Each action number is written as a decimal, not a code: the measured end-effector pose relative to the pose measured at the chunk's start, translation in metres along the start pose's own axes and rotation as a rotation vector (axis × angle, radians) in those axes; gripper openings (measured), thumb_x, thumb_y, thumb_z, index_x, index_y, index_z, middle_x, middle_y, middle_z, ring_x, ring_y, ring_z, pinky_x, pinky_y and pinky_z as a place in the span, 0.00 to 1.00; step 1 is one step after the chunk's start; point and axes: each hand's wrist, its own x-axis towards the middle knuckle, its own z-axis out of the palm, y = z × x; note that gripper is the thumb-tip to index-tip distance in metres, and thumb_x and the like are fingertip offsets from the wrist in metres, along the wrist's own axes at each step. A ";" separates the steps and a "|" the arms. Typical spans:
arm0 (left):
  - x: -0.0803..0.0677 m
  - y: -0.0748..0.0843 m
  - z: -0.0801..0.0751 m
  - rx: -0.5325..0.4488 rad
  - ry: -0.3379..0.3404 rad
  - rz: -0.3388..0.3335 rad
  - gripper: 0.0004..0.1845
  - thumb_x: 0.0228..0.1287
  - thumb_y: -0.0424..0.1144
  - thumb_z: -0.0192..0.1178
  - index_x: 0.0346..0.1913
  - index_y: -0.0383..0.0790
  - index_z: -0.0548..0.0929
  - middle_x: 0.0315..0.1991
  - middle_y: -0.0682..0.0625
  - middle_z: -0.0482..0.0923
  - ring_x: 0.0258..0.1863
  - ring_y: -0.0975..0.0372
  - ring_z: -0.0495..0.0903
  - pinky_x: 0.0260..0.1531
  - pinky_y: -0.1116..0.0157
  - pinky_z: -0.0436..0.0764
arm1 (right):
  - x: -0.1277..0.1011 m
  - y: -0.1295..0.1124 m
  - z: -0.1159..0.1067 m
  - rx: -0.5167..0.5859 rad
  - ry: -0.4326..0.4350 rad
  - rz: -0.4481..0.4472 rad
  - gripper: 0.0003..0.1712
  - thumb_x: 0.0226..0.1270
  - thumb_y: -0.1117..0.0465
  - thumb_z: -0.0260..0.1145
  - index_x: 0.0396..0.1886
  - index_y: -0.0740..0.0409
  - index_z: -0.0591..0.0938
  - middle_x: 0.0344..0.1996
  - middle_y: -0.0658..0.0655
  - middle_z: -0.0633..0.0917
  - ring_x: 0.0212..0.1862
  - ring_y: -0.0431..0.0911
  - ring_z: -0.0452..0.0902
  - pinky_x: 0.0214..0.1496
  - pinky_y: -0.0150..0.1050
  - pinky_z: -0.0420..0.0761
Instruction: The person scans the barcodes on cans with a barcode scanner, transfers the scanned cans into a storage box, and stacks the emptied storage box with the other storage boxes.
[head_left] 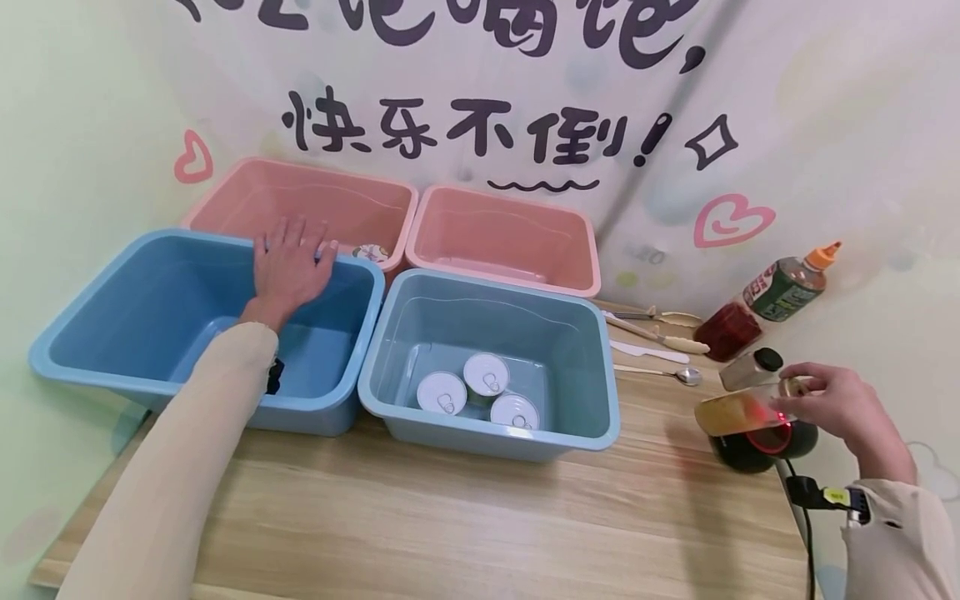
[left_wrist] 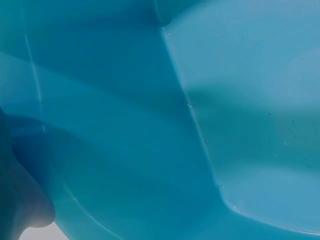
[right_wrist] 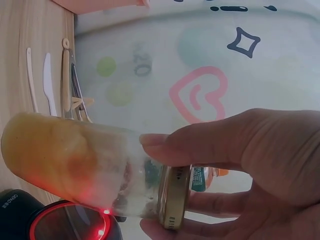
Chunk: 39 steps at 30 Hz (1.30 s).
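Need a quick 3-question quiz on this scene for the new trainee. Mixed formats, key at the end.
1. Count: how many pull-tab cans are visible in the right blue tub?
2. True or false: the left hand is over the right blue tub.
3. Multiple choice: what does the right hand hold?
a) a squeeze bottle
b) a lidded glass jar
c) a spoon

Key
1. Three.
2. False; it is at the far rim of the left blue tub.
3. b; the fingers hold it at the end with the gold-coloured lid.
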 end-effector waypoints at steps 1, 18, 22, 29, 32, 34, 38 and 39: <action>0.000 0.000 0.000 0.000 -0.003 0.001 0.35 0.77 0.58 0.32 0.80 0.44 0.51 0.81 0.35 0.42 0.81 0.41 0.35 0.75 0.36 0.33 | 0.000 0.000 0.000 0.002 -0.001 -0.001 0.39 0.63 0.50 0.72 0.62 0.73 0.70 0.46 0.76 0.79 0.41 0.55 0.78 0.32 0.38 0.73; -0.003 -0.001 -0.002 0.002 -0.015 0.007 0.36 0.77 0.59 0.31 0.81 0.45 0.47 0.81 0.37 0.38 0.81 0.41 0.33 0.75 0.37 0.29 | 0.014 -0.042 -0.020 -0.062 0.091 -0.122 0.34 0.67 0.51 0.68 0.62 0.72 0.73 0.46 0.77 0.79 0.40 0.59 0.78 0.31 0.37 0.73; -0.004 0.000 -0.002 -0.001 -0.017 0.005 0.36 0.77 0.59 0.32 0.81 0.45 0.47 0.81 0.37 0.38 0.81 0.41 0.33 0.75 0.37 0.29 | 0.023 -0.062 -0.029 -0.067 0.133 -0.180 0.32 0.67 0.53 0.68 0.61 0.71 0.74 0.49 0.80 0.77 0.44 0.65 0.77 0.31 0.38 0.73; -0.005 0.001 -0.003 -0.006 -0.012 0.001 0.36 0.77 0.59 0.31 0.80 0.45 0.48 0.81 0.37 0.39 0.81 0.41 0.34 0.75 0.36 0.32 | 0.038 -0.109 -0.044 -0.118 0.186 -0.246 0.29 0.63 0.53 0.72 0.58 0.67 0.79 0.47 0.77 0.80 0.43 0.61 0.76 0.30 0.38 0.72; -0.005 0.001 -0.003 -0.007 -0.003 0.000 0.37 0.77 0.60 0.32 0.80 0.45 0.49 0.82 0.37 0.40 0.81 0.41 0.34 0.75 0.37 0.33 | 0.043 -0.132 -0.048 -0.115 0.164 -0.245 0.30 0.63 0.52 0.71 0.60 0.64 0.78 0.50 0.76 0.79 0.43 0.60 0.75 0.30 0.39 0.74; -0.005 0.001 -0.003 -0.007 -0.001 0.000 0.37 0.77 0.60 0.31 0.80 0.45 0.48 0.82 0.37 0.40 0.81 0.41 0.34 0.75 0.37 0.33 | 0.047 -0.148 -0.051 -0.107 0.149 -0.256 0.29 0.63 0.53 0.71 0.60 0.63 0.78 0.51 0.76 0.79 0.44 0.60 0.75 0.30 0.39 0.75; -0.006 0.000 -0.002 -0.007 0.000 -0.002 0.37 0.77 0.60 0.31 0.81 0.45 0.48 0.82 0.38 0.38 0.81 0.42 0.33 0.75 0.38 0.30 | 0.057 -0.178 -0.053 -0.098 0.141 -0.306 0.29 0.62 0.54 0.72 0.60 0.63 0.79 0.52 0.75 0.79 0.47 0.62 0.75 0.34 0.41 0.75; -0.006 0.000 -0.001 -0.008 0.000 -0.002 0.37 0.77 0.60 0.31 0.81 0.45 0.48 0.82 0.38 0.37 0.81 0.42 0.32 0.75 0.38 0.30 | 0.059 -0.186 -0.053 -0.095 0.139 -0.311 0.29 0.62 0.54 0.72 0.61 0.63 0.79 0.53 0.75 0.79 0.49 0.63 0.74 0.36 0.42 0.74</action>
